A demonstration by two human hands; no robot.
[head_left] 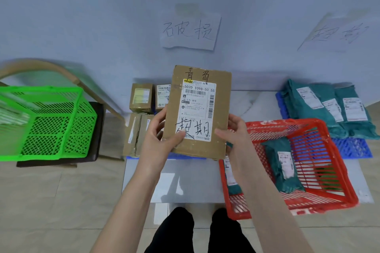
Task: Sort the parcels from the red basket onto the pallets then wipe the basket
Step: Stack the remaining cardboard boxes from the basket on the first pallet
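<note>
Cardboard parcel is held upright by both hands. The left hand grips its lower left edge with the thumb on the label, and the right hand clasps its lower right edge. Just right of it, the red basket holds a teal bag. More teal parcels lie on the blue pallet at far right.

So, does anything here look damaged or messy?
Yes. The red basket has whitish smears along its far rim, and the front-left cardboard box on the middle pallet seems split open along its seam.
</note>
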